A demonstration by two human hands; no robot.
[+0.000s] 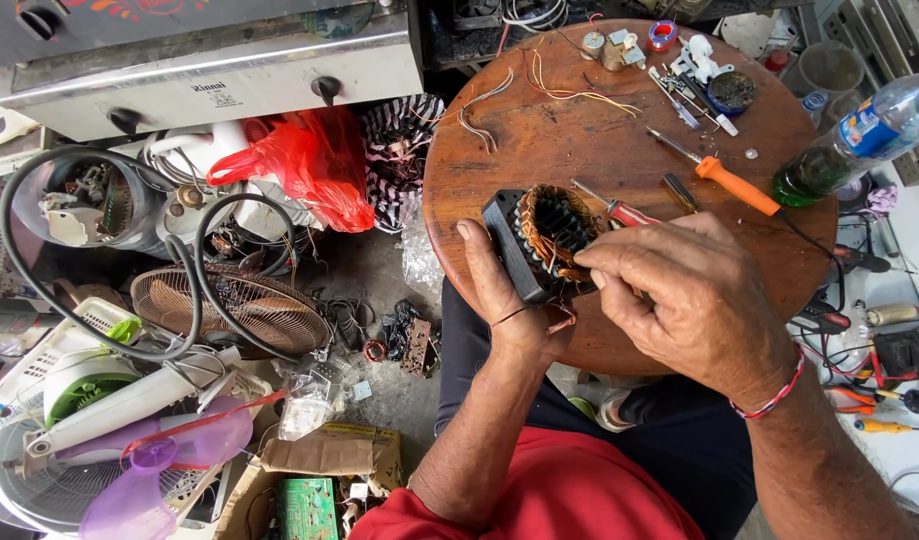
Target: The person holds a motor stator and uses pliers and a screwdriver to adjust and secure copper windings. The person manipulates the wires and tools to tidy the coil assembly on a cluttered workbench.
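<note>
I counted 3 screwdrivers: orange-handled (736, 184), red-handled (619, 209), dark one (679, 191); 1 motor stator (547, 240), 1 plastic bottle (854, 135), 1 round worktop (539, 150).

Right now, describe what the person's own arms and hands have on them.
Both forearms are bare, with no sleeves and no gloves. The right hand has a thin braided red and white cord bracelet around the wrist. The left hand has a thin dark band looped near the wrist. No rings or watch show. A red shirt shows below.
</note>
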